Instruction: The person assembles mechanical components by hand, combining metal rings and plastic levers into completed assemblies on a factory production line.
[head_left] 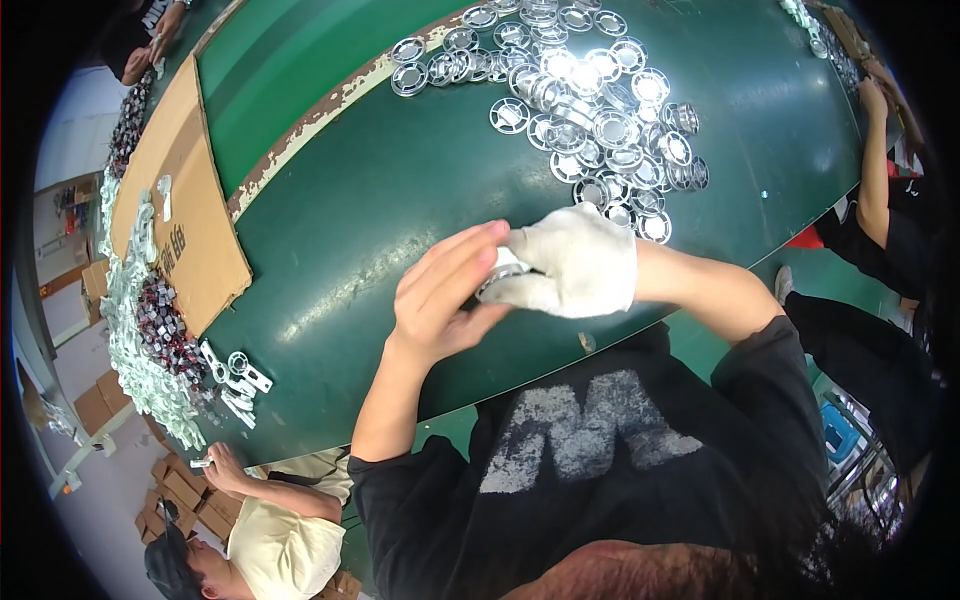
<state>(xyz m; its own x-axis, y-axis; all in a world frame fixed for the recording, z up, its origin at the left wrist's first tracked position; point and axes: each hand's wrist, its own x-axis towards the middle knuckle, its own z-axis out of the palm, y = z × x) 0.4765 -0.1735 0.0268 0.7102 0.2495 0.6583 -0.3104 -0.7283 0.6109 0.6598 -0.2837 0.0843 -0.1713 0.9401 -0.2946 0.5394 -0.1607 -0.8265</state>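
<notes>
Between my two hands, in front of my chest, is a shiny silver round metal part (505, 266), mostly covered by my fingers. My bare left hand (447, 290) curls round its left side. From the right, my right hand (575, 262) in a white glove grips the same part between thumb and fingers. Just beyond the glove lies a loose heap of similar round chrome parts (615, 128), some with spoked openings, spread over the dark green table (370, 220).
A bent cardboard sheet (190, 200) stands at the left beside white parts (150, 370) and small dark red pieces (165, 320). A green belt (300, 75) with a worn edge runs across the far side. Co-workers sit at lower left (285, 540) and right (875, 200).
</notes>
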